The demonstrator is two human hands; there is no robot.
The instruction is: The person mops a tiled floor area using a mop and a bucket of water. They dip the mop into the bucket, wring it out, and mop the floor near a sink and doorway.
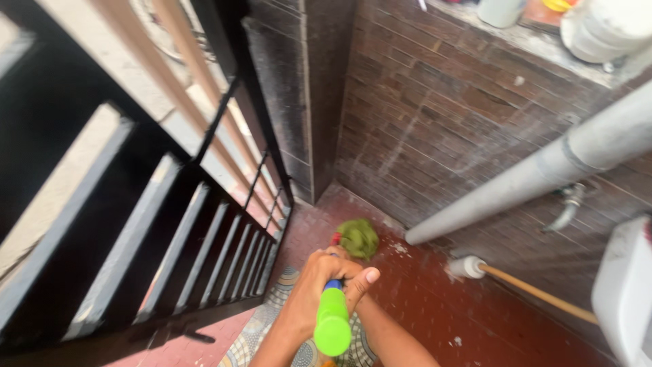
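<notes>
Both of my hands grip a mop handle [332, 319] that is bright green with a blue collar. My left hand [309, 289] wraps the handle from the left, and my right hand [356, 282] closes on it from the right, thumb up. The green mop head [358, 238] rests on the red tiled floor [421, 299] near the corner of the brick wall [441, 115].
A black metal gate [170, 231] stands on the left. A grey pipe [543, 170] slants along the wall with a tap [567, 204] under it. A wooden-handled tool [523, 285] lies on the floor. A white container [628, 285] sits at right; a patterned mat [272, 319] lies below my arms.
</notes>
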